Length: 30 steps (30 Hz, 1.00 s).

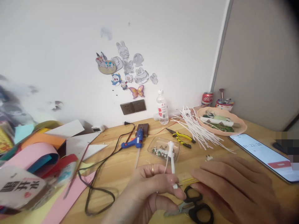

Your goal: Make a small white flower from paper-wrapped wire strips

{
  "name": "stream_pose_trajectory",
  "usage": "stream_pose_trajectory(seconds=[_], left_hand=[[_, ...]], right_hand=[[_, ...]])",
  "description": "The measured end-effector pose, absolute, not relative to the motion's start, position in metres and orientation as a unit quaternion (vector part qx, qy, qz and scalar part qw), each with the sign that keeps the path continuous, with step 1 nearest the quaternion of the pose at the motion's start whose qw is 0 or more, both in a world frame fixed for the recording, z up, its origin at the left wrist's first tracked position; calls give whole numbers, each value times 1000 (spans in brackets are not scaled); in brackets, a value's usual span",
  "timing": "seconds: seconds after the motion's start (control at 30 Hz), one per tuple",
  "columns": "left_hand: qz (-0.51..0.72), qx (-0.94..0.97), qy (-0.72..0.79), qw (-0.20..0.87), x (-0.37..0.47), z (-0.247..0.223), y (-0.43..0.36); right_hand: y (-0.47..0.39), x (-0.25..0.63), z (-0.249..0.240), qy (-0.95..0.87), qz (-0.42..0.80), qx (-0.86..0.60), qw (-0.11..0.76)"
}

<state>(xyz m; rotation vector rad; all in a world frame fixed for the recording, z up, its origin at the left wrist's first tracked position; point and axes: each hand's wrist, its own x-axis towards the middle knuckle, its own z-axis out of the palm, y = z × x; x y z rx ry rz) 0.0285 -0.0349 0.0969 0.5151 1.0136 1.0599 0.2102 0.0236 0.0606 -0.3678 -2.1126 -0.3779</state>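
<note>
My left hand point(154, 186) pinches a slim white piece point(172, 161) that stands upright, with a knotted white top and a thin strip hanging beside it. My right hand point(233, 186) lies to the right, fingers together and pointing left, close to the left fingertips. Thin yellow strands point(188, 180) run between the two hands; the right fingertips close on their right end. Black-handled scissors point(195, 202) lie on the table just below the hands. Behind the white piece sits a clear tray point(151, 154) of beads.
A blue glue gun point(133, 142) with a black cable point(91, 186), yellow pliers point(184, 137), a bottle point(162, 109), white stems point(198, 127), a pink tray point(244, 127) and a phone point(263, 155) lie around. Coloured paper point(42, 140) is piled at the left.
</note>
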Motion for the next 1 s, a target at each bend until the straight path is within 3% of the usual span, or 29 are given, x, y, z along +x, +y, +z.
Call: stream_pose_trajectory(seconds=[0.23, 0.47, 0.77, 1.0], left_hand=[[452, 330, 507, 656, 23, 93, -30], [431, 319, 515, 668, 22, 95, -30], [447, 330, 576, 600, 29, 95, -36], [466, 327, 605, 557, 33, 93, -38]], right_hand=[[23, 209, 58, -864, -160, -139, 456], [24, 208, 57, -865, -159, -120, 461], [25, 207, 56, -914, 41, -121, 385], [26, 210, 62, -934, 108, -102, 326]])
